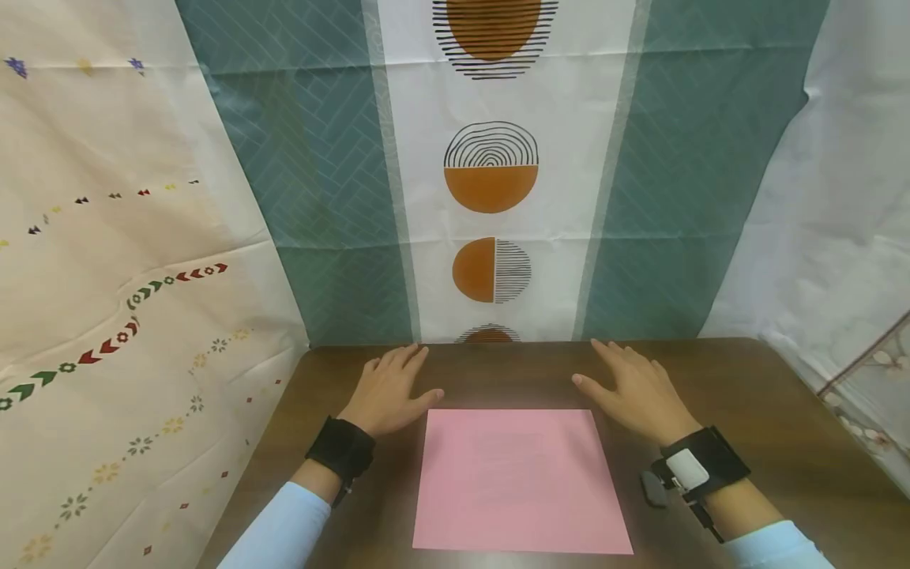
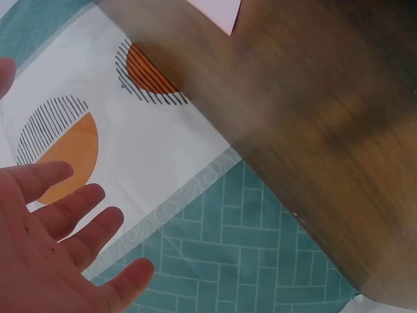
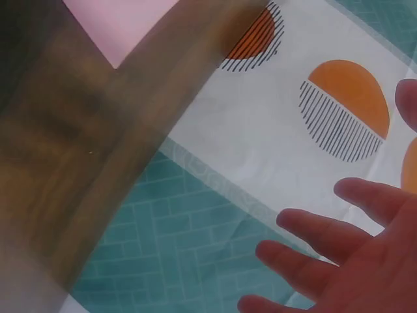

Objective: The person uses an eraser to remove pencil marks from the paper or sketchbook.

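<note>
Plainly, neither of the hands had hold of anything: the left hand [image 1: 389,391] and the right hand [image 1: 636,393] were spread, fingers loosely extended and thumbs apart, near the far corners of a pink sheet [image 1: 519,482]. Whether either touched the worktop [image 1: 355,506] I could not tell. The sheet lay flat on it, between and nearer the person than the hands. It looked like paper or thin card, so probably light, bendable, easily creased and apt to slide. A gentle pinch at a corner or edge seemed the best hold. Beyond hung a patterned cloth [image 1: 320,158].
</note>
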The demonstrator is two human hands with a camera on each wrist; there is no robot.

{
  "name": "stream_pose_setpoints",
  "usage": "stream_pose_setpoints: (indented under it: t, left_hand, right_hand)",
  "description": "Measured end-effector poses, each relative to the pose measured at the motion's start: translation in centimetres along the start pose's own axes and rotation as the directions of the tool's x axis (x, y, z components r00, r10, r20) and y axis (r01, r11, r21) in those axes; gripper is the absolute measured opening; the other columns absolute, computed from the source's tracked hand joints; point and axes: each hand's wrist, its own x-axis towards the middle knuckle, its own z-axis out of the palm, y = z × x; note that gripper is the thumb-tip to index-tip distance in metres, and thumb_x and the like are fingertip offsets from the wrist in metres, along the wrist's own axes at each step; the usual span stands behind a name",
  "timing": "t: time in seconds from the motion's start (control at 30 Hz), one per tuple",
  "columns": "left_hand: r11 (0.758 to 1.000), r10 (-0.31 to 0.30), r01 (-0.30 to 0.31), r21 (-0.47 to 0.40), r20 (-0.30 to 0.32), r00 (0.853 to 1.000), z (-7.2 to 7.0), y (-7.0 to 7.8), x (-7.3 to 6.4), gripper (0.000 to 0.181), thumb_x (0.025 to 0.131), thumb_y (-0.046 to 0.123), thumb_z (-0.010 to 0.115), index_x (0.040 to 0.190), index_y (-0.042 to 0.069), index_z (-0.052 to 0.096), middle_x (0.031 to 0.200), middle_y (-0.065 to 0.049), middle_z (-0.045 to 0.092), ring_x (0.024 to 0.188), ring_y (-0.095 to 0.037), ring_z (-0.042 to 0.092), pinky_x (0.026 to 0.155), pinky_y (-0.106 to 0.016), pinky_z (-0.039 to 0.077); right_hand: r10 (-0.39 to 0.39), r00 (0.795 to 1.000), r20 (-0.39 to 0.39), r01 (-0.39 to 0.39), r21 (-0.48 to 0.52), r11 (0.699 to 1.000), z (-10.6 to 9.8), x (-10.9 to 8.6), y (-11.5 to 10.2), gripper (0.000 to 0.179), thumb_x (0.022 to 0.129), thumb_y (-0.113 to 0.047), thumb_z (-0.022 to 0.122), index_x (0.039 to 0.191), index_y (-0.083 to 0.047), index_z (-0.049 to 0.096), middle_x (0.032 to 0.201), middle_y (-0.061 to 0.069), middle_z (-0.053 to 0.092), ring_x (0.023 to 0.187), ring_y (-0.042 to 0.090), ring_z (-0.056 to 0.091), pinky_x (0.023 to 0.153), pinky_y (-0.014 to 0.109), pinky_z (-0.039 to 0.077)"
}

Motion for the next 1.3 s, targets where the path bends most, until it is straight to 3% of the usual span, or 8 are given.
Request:
stream_pose_setpoints:
  t: [0.5,0.77,1.07,1.3]
  left_hand:
    - [1.0,0.0,-0.001,0.013,0.056,0.998,2.1,-0.1,-1.3,0.072,0.084,0.062,0.047,0.138,0.014,0.044,0.139,-0.01,0.043,0.124,-0.028,0.036,0.096,-0.06,0.031]
    - [0.999,0.022,-0.025,0.029,0.111,0.994,3.6,-0.3,-2.2,0.069,0.082,0.062,0.051,0.135,0.018,0.049,0.138,-0.008,0.045,0.122,-0.027,0.04,0.094,-0.061,0.032]
    - [1.0,0.029,-0.028,-0.009,0.189,0.981,4.5,0.1,-3.2,0.068,0.08,0.061,0.055,0.133,0.018,0.052,0.136,-0.009,0.047,0.122,-0.028,0.04,0.095,-0.062,0.031]
    - [0.999,0.032,-0.026,-0.024,0.247,0.969,5.4,0.3,-3.8,0.071,0.075,0.059,0.062,0.132,0.018,0.052,0.135,-0.01,0.048,0.122,-0.029,0.039,0.096,-0.062,0.03]
  right_hand:
    - [0.037,0.999,0.028,-0.037,-0.008,0.999,0.4,-1.8,0.9,0.076,0.087,-0.062,0.045,0.14,-0.007,0.04,0.134,0.024,0.046,0.124,0.045,0.031,0.092,0.075,0.017]
    - [0.004,1.0,0.016,-0.004,-0.031,1.0,1.0,-3.1,1.7,0.069,0.087,-0.056,0.052,0.134,-0.005,0.047,0.127,0.022,0.053,0.116,0.042,0.043,0.088,0.071,0.031]
    - [0.0,1.0,0.025,0.001,-0.024,1.0,1.8,-4.1,2.6,0.064,0.087,-0.05,0.057,0.129,-0.002,0.052,0.12,0.021,0.059,0.107,0.039,0.052,0.083,0.064,0.04]
    - [0.047,0.992,0.115,-0.046,-0.011,0.999,2.0,-5.0,3.1,0.064,0.085,-0.048,0.059,0.127,0.0,0.053,0.11,0.02,0.063,0.094,0.035,0.059,0.069,0.057,0.049]
